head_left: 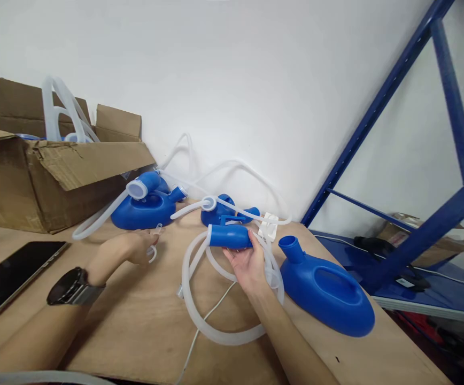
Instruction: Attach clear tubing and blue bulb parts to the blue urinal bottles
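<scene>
My right hand (pixel 246 259) is wrapped round the right end of a blue cylinder (pixel 229 236) with a white rim, held above the table. From the cylinder's left end a clear hose (pixel 190 299) hangs in a large loop. My left hand (pixel 136 247), with a black watch on the wrist, is at a small clear plastic piece (pixel 159 229) and a short clear ring (pixel 152 253); its fingers are bent and partly hidden. A blue bottle (pixel 328 291) with an open neck lies to the right of my right hand.
At the left stands an open cardboard box (pixel 3 182) with hoses inside. A phone (pixel 13 275) lies before it. Blue bottles (pixel 144 211) with hoses rest near the wall. A white socket block (pixel 269 227) and blue shelving (pixel 416 235) are at the right.
</scene>
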Available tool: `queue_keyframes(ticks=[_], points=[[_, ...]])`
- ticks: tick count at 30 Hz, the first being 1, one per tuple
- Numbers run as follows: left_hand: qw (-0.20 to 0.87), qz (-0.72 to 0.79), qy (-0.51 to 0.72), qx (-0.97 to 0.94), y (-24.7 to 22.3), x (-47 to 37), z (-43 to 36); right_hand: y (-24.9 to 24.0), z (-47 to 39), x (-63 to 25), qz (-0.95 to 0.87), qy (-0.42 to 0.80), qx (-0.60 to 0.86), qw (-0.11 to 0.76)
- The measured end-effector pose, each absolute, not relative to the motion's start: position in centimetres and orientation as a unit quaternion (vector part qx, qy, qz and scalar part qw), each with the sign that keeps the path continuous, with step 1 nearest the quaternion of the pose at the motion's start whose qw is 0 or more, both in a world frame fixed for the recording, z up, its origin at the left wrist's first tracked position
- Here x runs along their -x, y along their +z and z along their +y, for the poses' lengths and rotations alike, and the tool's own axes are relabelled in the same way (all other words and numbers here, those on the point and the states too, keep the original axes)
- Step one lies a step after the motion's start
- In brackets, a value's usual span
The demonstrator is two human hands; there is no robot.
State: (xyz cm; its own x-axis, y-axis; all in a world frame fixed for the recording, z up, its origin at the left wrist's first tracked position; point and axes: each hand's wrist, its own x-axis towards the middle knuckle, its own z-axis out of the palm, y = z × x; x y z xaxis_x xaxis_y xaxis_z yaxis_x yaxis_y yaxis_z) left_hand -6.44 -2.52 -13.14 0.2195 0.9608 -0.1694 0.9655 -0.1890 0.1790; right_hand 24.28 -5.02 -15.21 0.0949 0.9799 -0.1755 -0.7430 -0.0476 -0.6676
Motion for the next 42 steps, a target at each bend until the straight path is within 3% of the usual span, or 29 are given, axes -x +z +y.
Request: queue_keyframes(ticks=[7, 15, 18, 22, 28, 31, 35, 38, 42], points=[[0.161, 0.539, 0.075, -0.823, -13.3, 5.1, -2.1, -15.9, -4.8, -24.0, -0.190, 0.653, 0.339, 0.650], [0.306, 0.424, 0.316, -0.792, -10.7, 4.1, -2.7, -16.1, -4.9, -23.6, -0.217, 0.658, 0.341, 0.635], [0.291, 0.412, 0.389, -0.771, -11.2, 2.5, -2.7, -16.7, -5.2, -23.1, -0.277, 0.671, 0.362, 0.585], [0.277, 0.414, 0.395, -0.772, -12.9, 0.7, -2.4, -18.1, -5.1, -23.1, -0.343, 0.657, 0.391, 0.545], [0.203, 0.432, 0.414, -0.775, -14.4, -0.3, -2.1, -17.3, -5.5, -23.6, -0.473, 0.465, 0.390, 0.638], [0.150, 0.412, 0.434, -0.787, -14.0, -1.1, -2.2, -14.3, -7.5, -25.7, -0.583, 0.378, 0.384, 0.609], [0.129, 0.345, 0.462, -0.807, -12.0, -3.8, -2.7, -10.7, -10.2, -33.1, -0.675, 0.135, 0.471, 0.552], [0.138, 0.306, 0.450, -0.828, -10.3, -7.3, -3.2, -10.6, -10.9, -40.2, -0.666, -0.094, 0.579, 0.461], [0.142, 0.237, 0.400, -0.874, -9.4, -13.3, -2.9, -12.6, -10.9, -45.0, -0.708, -0.123, 0.650, 0.246]])
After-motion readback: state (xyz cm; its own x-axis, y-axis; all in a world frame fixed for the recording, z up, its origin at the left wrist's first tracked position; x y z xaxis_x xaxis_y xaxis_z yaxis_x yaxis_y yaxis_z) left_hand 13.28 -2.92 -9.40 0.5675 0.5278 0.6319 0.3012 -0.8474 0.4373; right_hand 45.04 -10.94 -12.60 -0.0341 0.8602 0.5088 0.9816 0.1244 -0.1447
